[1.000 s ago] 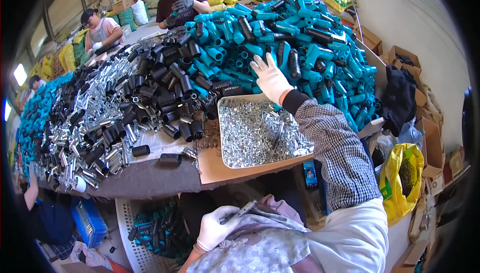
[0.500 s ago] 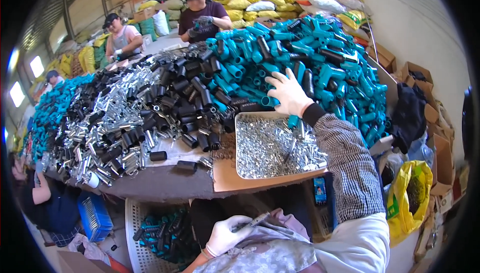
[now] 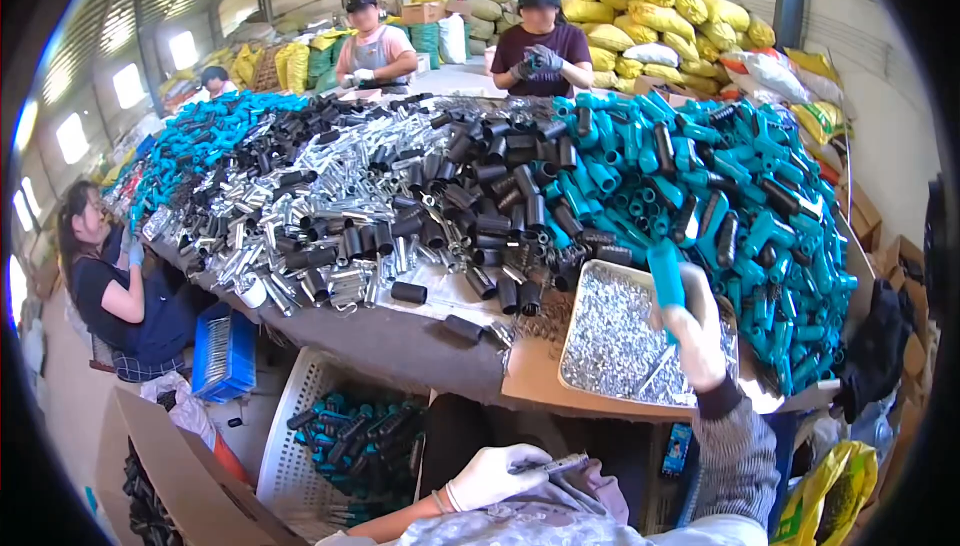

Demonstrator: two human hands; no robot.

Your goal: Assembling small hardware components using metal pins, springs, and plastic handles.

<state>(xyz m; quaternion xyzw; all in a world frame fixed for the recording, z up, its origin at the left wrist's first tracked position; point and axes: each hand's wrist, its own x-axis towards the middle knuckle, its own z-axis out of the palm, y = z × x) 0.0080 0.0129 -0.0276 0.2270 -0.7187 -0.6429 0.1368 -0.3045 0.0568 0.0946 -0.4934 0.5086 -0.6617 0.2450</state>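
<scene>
My right hand (image 3: 700,336), in a white glove, grips a teal plastic tool handle (image 3: 664,271) above the right side of a white tray (image 3: 562,364) of small silvery metal pieces. My left hand (image 3: 495,478), also gloved in white, is closed over my lap on a slim metal part (image 3: 563,463). The fingers partly cover that part, so its exact kind is unclear. A large heap of teal and black handles (image 3: 745,216) rises just beyond the right hand. Black sleeves (image 3: 500,216) and shiny metal rods (image 3: 330,196) are piled to its left.
Below the table edge stand a white perforated basket (image 3: 275,446) of teal-and-black parts, a blue crate (image 3: 222,356) and a cardboard box (image 3: 190,446). A yellow bag (image 3: 830,491) is at lower right. Two people work across the table; another person (image 3: 110,286) sits at left.
My right hand has gone from reaching into the teal heap to holding a teal handle, drawn back over the tray. My left hand keeps its metal part. The view has swung left.
</scene>
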